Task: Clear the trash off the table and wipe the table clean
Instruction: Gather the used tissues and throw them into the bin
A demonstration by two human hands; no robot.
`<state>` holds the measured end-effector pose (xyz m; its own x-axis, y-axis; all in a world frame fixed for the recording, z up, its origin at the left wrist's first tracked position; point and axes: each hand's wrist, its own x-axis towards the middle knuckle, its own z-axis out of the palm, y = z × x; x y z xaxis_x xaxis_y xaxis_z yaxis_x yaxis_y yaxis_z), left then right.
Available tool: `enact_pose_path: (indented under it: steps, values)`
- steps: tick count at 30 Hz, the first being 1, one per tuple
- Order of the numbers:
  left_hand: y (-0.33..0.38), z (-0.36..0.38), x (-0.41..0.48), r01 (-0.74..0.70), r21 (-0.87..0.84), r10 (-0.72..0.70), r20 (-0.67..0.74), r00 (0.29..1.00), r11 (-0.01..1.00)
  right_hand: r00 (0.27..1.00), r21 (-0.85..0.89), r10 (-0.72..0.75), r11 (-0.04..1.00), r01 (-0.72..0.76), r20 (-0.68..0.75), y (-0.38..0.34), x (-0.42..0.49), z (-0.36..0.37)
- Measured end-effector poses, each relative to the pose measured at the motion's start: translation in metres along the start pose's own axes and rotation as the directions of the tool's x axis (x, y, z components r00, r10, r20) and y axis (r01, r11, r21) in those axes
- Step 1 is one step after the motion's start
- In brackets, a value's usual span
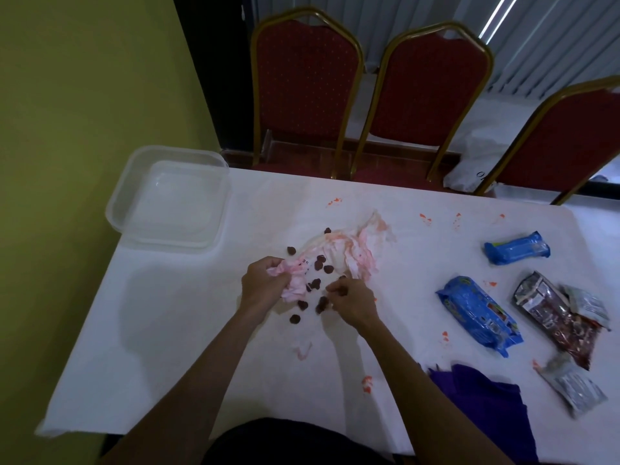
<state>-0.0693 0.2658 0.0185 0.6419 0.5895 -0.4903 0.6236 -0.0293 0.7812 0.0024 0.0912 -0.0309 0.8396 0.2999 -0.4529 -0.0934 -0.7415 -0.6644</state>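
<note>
Head view, from the near edge of the white table (167, 330): a crumpled purple cloth (486, 394) lies at 5 o'clock, with a silver torn wrapper (573, 387) just beside it on the right. An orange-red stain (367, 384) is a little before the cloth. At the middle, the left hand (263, 285) grips with curled fingers one end of a crumpled white tissue with pink stains (339, 253), which spreads away toward 1 o'clock. The right hand (352, 302) has its fingertips drawn together among small dark brown round pieces (295, 319); I cannot tell if one is really pinched. At 3 o'clock lie a blue plastic snack wrapper (479, 313), a dark brown foil packet (553, 313) and, farther, a smaller blue wrapper (516, 248). A clear plastic rectangular container (167, 203) stands at 10 o'clock on the corner. Red padded chairs with golden frames (305, 85) stand at 12 o'clock behind the table.
</note>
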Motion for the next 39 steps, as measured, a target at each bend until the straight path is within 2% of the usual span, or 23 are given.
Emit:
enact_pose_path:
  steps: [4,6,8,11,14,17,19,21,26,29,33,39]
  values:
    - [-0.002,-0.004,0.003,0.008,-0.046,-0.01,-0.039,0.999,0.999,0.989,-0.006,0.013,1.0,-0.014,-0.148,-0.004,0.007,0.001]
    - [-0.003,-0.007,0.004,0.007,-0.059,-0.01,-0.053,0.999,0.998,0.96,-0.041,-0.004,0.999,-0.008,-0.282,-0.015,0.014,-0.005]
    - [-0.004,-0.009,0.007,-0.009,-0.063,0.005,-0.062,0.998,0.998,0.934,-0.112,-0.015,0.993,-0.027,-0.357,-0.024,0.023,-0.011]
    - [-0.004,-0.011,0.012,-0.044,-0.053,0.042,-0.048,0.998,0.998,0.939,-0.289,-0.035,0.955,-0.07,-0.342,-0.027,0.038,-0.02]
    - [-0.003,-0.006,0.016,-0.066,-0.057,0.065,-0.009,0.998,0.996,0.963,-0.394,0.016,0.911,-0.124,-0.268,-0.022,0.054,-0.028]
    - [0.006,0.002,0.015,-0.078,-0.09,0.081,0.027,0.996,0.993,0.97,-0.476,-0.013,0.873,-0.108,-0.244,-0.013,0.061,-0.03]
    - [0.013,0.009,0.015,-0.092,-0.099,0.096,0.044,0.994,0.991,0.975,-0.448,-0.015,0.889,-0.088,-0.222,-0.005,0.061,-0.03]
    - [0.02,0.017,0.014,-0.109,-0.099,0.115,0.06,0.992,0.989,0.974,-0.348,0.007,0.933,-0.087,-0.225,0.001,0.058,-0.032]
    - [0.027,0.038,0.017,-0.136,-0.057,0.142,0.11,0.984,0.989,0.941,-0.099,-0.026,0.995,-0.008,-0.338,-0.001,0.044,-0.042]
    - [0.031,0.049,0.014,-0.142,-0.066,0.151,0.169,0.974,0.988,0.922,-0.077,-0.105,0.994,0.082,-0.373,-0.016,0.024,-0.045]
    - [0.048,0.062,0.007,-0.007,-0.2,0.073,0.323,0.944,0.98,0.9,-0.178,-0.262,0.961,0.211,-0.349,-0.04,-0.011,-0.036]
    - [0.041,0.054,0.022,0.186,-0.253,-0.086,0.359,0.929,0.949,0.945,-0.041,-0.27,0.963,0.267,-0.187,-0.043,-0.021,-0.022]
